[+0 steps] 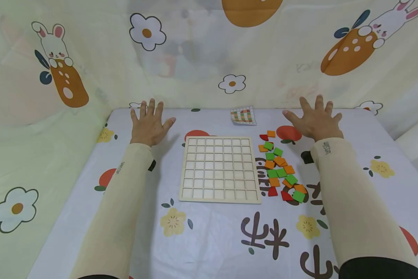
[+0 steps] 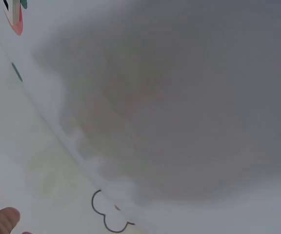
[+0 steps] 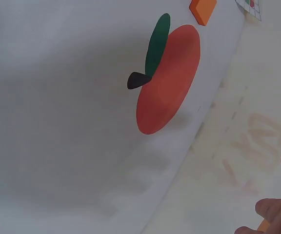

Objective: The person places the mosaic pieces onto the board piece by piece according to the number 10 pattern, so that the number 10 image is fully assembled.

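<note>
Both hands are held out with fingers spread, and neither holds anything. My left hand [image 1: 148,124] is over the far left of the table, beyond the upper left corner of a pale wooden grid board [image 1: 220,169] with bare square cells. Over the far right, my right hand [image 1: 316,119] is beyond a scatter of small tiles. These include green tiles [image 1: 281,173], orange tiles [image 1: 274,182] and red tiles [image 1: 272,192], lying just right of the board. In the wrist views, only some fingertips [image 2: 6,218] of each hand show, with a hand shadow on the cloth.
A small paper card [image 1: 243,115] with a coloured grid pattern lies at the table's back edge, its corner slightly curled. The white tablecloth [image 1: 209,236] has printed fruit, flowers and dark lettering. A patterned curtain [image 1: 195,69] hangs behind the table and along its left side.
</note>
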Motion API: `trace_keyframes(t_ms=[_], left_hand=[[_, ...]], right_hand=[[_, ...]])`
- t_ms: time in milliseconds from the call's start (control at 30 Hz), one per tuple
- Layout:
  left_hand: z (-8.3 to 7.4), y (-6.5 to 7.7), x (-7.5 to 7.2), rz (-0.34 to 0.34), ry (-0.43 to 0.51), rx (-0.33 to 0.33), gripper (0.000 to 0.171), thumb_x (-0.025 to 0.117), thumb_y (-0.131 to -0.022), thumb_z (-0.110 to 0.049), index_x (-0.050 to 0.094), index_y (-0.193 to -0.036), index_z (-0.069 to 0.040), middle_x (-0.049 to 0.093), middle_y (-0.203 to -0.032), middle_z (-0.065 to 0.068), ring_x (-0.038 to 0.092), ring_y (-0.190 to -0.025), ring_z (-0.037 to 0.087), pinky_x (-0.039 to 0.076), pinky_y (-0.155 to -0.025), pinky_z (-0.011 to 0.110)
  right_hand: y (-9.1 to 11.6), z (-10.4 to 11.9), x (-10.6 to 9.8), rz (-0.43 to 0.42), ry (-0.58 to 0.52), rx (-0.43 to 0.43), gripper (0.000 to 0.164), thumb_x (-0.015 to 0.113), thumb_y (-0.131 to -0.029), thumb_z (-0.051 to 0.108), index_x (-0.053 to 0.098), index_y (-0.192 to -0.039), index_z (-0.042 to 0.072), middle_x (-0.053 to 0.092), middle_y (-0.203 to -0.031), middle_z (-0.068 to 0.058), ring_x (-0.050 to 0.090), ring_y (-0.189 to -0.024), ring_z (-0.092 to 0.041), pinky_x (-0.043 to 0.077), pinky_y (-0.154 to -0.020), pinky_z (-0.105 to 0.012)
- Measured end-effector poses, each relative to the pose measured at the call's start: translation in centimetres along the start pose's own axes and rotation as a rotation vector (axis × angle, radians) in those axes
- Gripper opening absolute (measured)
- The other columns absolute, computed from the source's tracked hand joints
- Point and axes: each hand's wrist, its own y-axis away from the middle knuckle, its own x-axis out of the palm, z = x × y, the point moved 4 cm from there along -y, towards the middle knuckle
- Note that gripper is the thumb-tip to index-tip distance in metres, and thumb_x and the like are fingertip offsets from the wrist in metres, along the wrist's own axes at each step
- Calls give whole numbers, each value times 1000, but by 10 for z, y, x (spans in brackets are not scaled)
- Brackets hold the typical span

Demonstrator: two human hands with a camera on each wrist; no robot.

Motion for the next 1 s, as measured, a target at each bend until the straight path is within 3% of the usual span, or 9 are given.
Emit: trace_keyframes(t_ms=[233, 333, 433, 600, 767, 1000], left_hand=[[0, 0, 1, 4, 23, -3, 86, 31, -105, -68, 12, -168, -14, 3, -175, 16, -1, -160, 42, -4, -123, 69], [1, 3, 2, 4, 84, -5, 85, 35, -106, -66, 15, -167, -11, 14, -173, 21, 13, -158, 45, 11, -123, 70], [1, 6, 4, 28, 198, -12, 85, 44, -105, -60, 18, -166, -6, 25, -167, 26, 29, -150, 47, 29, -119, 66], [-3, 12, 10, 116, 383, -50, 81, 62, -102, -45, 30, -160, 1, 41, -155, 28, 46, -138, 44, 41, -114, 56], [-15, 21, 17, 234, 506, -82, 57, 67, -101, -31, 51, -144, 2, 61, -131, 21, 62, -112, 33, 52, -99, 49], [-33, 36, 31, 351, 631, -104, 37, 71, -97, -24, 60, -127, -3, 68, -105, 12, 68, -80, 19, 53, -81, 35]], right_hand=[[-1, 0, 3, 7, -9, -4, 106, 22, -94, 85, 0, -167, 12, -17, -164, -37, -12, -146, -67, -3, -110, -85], [-4, 3, 6, 1, -36, -15, 102, 27, -97, 81, 1, -167, 12, -10, -165, -38, -4, -148, -66, 3, -111, -85], [-7, 9, 11, 8, -85, -32, 94, 41, -102, 68, 8, -167, 8, 7, -164, -40, 19, -144, -64, 20, -112, -82], [-10, 24, 20, 79, -144, -78, 68, 58, -102, 35, 38, -156, -2, 41, -150, -36, 47, -122, -51, 44, -105, -69], [-8, 42, 32, 173, -138, -117, 49, 61, -101, 26, 57, -141, -1, 63, -128, -27, 62, -94, -38, 55, -84, -53], [-5, 57, 43, 216, -132, -156, 37, 60, -100, 21, 67, -129, -1, 63, -131, -25, 55, -106, -38, 51, -92, -55]])
